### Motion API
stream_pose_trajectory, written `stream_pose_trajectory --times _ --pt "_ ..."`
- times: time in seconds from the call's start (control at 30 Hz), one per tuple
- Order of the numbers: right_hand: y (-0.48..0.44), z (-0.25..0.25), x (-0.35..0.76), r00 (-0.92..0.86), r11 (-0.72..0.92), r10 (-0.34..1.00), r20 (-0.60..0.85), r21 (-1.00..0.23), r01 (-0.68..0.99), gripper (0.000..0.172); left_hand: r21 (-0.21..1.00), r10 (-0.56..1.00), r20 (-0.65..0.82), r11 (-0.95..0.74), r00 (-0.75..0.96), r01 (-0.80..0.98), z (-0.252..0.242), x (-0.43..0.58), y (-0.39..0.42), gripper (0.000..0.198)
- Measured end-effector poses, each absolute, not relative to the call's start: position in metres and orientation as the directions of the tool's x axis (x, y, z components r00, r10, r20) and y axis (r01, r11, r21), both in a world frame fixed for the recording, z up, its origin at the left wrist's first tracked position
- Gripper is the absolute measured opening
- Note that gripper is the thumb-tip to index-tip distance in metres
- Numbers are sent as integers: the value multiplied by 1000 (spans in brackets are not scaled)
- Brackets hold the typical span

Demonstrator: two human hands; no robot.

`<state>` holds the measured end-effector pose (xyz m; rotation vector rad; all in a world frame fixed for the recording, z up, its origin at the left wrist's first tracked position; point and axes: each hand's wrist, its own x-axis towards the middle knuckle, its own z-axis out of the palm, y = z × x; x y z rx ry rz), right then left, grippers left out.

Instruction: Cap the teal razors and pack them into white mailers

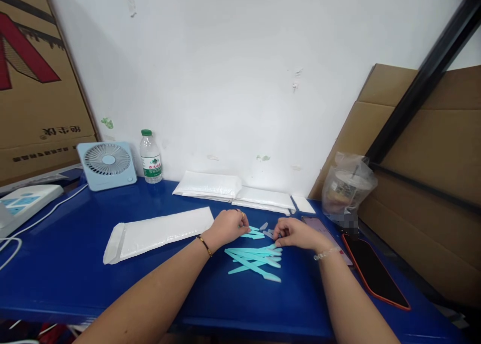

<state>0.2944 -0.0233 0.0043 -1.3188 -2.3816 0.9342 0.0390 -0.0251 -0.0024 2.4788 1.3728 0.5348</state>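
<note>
A loose pile of several thin turquoise plastic sticks with pale tips [254, 260] lies on the blue table [67, 269]. My left hand [227, 227] rests just behind the pile, fingers curled and pinched on a few turquoise sticks [254, 232]. My right hand [296, 233] is closed too, its fingertips pinching the ends of sticks at the pile's right side. A gold bangle is on my left wrist, a bead bracelet on my right.
A white padded mailer [158, 233] lies left of my hands; more mailers [233, 191] are stacked by the wall. A small fan [107, 164], a water bottle [151, 157], a bagged drink cup [347, 186] and two phones [376, 274] sit around. Cardboard stands at both sides.
</note>
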Motion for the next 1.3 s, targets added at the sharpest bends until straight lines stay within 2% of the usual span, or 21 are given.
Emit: stream_pose_trajectory --times 0.1,0.2,0.33,0.53,0.63,0.73,0.87,1.07,1.2,1.3 --pt "-27 5 288 -587 390 797 -141 -621 680 24 454 801 170 -581 574 675 -6 43 -29 27" --pt "-28 4 283 -602 399 790 -115 -649 648 23 484 779 91 -579 620 656 -9 47 -32 28" --pt "-24 -2 284 -578 398 815 -38 -688 607 23 456 807 50 -543 588 706 -8 47 -30 18" --pt "-15 -9 295 -480 336 877 -33 -673 659 20 467 845 6 -476 535 745 -2 32 -23 19" --pt "-15 -7 294 -492 352 871 -15 -680 643 20 527 811 70 -525 581 669 2 31 -25 23" --pt "-18 -5 286 -526 363 850 13 -739 568 23 564 766 160 -588 622 580 6 35 -31 26" --pt "-20 -4 281 -540 348 841 29 -793 499 24 564 766 81 -563 638 604 8 40 -36 27" --pt "-13 -9 294 -484 269 873 -62 -767 582 29 575 777 63 -541 626 614 4 37 -30 26" --pt "-16 -2 289 -391 334 915 95 -721 607 32 604 807 107 -517 581 606 -2 37 -27 27" --pt "-22 1 276 -472 332 879 68 -797 504 36 606 833 132 -496 537 622 -6 40 -25 29"
